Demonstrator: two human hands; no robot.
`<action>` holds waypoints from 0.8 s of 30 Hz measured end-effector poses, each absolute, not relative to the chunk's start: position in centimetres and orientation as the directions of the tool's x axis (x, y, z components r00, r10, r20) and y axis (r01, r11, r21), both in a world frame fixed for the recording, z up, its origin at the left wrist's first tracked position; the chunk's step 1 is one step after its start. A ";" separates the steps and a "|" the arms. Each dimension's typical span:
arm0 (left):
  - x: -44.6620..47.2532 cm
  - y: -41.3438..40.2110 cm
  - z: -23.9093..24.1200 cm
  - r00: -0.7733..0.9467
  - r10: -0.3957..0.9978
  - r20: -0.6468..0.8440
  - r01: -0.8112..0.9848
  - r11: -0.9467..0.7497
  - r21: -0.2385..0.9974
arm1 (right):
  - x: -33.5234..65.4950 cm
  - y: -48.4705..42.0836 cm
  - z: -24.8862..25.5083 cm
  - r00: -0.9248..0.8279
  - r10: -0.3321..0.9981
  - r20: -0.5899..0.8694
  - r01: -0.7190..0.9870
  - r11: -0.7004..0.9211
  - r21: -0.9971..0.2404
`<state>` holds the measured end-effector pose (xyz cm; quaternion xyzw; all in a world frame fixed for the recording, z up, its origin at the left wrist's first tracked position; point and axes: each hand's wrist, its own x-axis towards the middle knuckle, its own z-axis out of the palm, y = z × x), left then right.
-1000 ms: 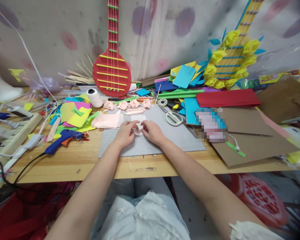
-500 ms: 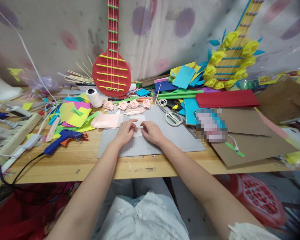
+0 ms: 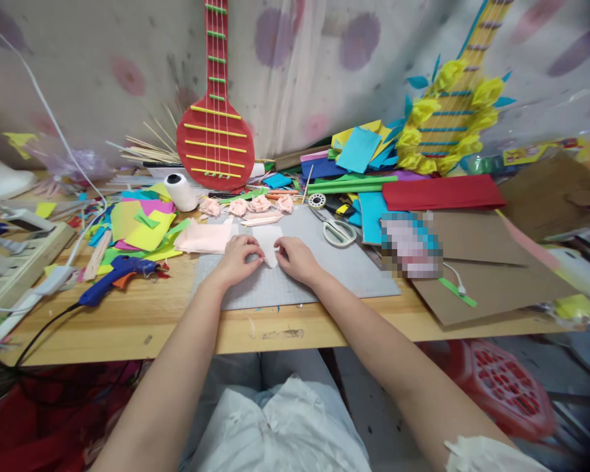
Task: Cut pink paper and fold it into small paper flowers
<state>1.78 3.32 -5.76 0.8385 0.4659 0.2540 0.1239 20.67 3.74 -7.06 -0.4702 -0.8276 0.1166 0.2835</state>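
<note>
Between my hands, a small whitish piece of paper stands over the grey cutting mat, its lower end narrowing. My left hand pinches its lower left edge between thumb and fingers. On the opposite edge, the curled fingers of my right hand grip it too. Just left lies a folded sheet of pale pink paper, partly on the mat. Behind the hands sit several pink paper roses in a row, with narrow pink strips in front of them.
Scissors lie right of my hands. A blue glue gun rests at left, near a power strip. Farther back are a thread spool, coloured paper scraps, a red paper lute and brown cardboard.
My left hand has shifted slightly left and down. The paper's lower end now looks narrowed, drawn in between the fingers, and its upper part shows more.
</note>
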 end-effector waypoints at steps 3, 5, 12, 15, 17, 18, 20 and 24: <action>2.4 3.5 -5.9 0.428 0.856 0.289 0.744 -0.515 0.426 | 20.7 3.7 -7.1 -0.398 0.842 0.365 0.714 0.534 -0.453; 2.8 3.6 -6.0 0.399 0.874 0.277 0.771 -0.483 0.414 | 20.7 3.7 -7.1 -0.398 0.841 0.367 0.714 0.535 -0.451; 3.4 3.6 -5.8 0.398 0.856 0.330 0.735 -0.513 0.443 | 20.7 3.7 -7.1 -0.407 0.837 0.366 0.714 0.541 -0.444; 3.5 3.6 -5.6 0.410 0.860 0.303 0.750 -0.507 0.424 | 20.7 3.7 -7.2 -0.404 0.841 0.359 0.720 0.534 -0.443; 3.7 3.6 -5.6 0.392 0.876 0.282 0.779 -0.479 0.404 | 20.7 3.8 -7.2 -0.402 0.844 0.356 0.722 0.531 -0.444; 3.8 3.6 -5.6 0.384 0.881 0.277 0.790 -0.469 0.395 | 20.7 3.8 -7.2 -0.404 0.844 0.354 0.722 0.532 -0.443; 4.0 3.6 -5.6 0.380 0.884 0.273 0.803 -0.462 0.376 | 20.7 3.8 -7.2 -0.409 0.841 0.355 0.721 0.536 -0.439; 4.1 3.7 -6.0 0.376 0.883 0.280 0.820 -0.458 0.342 | 20.7 3.8 -7.2 -0.411 0.833 0.369 0.722 0.545 -0.426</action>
